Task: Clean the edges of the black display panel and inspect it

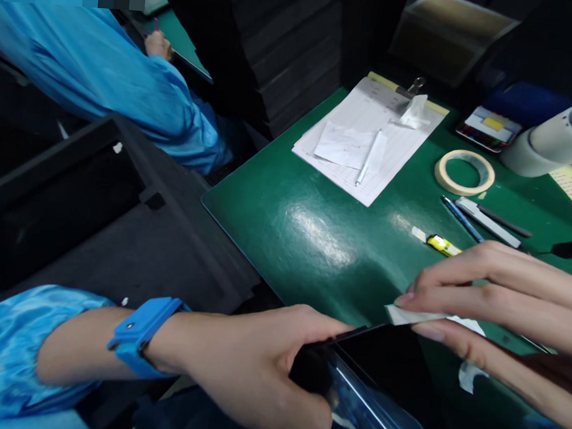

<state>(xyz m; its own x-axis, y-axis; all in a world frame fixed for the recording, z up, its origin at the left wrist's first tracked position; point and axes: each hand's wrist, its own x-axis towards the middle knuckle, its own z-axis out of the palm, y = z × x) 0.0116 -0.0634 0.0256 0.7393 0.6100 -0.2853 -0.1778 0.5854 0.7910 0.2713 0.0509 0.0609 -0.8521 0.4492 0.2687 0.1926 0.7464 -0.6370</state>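
My left hand (260, 363) grips a glossy black panel (378, 361) by its edge, thumb on one face and fingers on the other. The panel is tilted at the table's near edge, its lower part cut off by the frame. My right hand (490, 301) pinches a folded white wipe (409, 316) between thumb and fingers against the panel's upper edge. Beyond the right fingers lies a yellow utility knife (443, 245). A blue wrist strap (145, 335) circles my left wrist.
On the green table mat (262, 193) are a clipboard with papers (342, 114), a white pen (369, 158), a masking tape roll (445, 180), pens and a white cylinder (530, 153). Black foam trays (181, 233) stand at left. A co-worker's blue sleeve (142, 100) reaches behind them.
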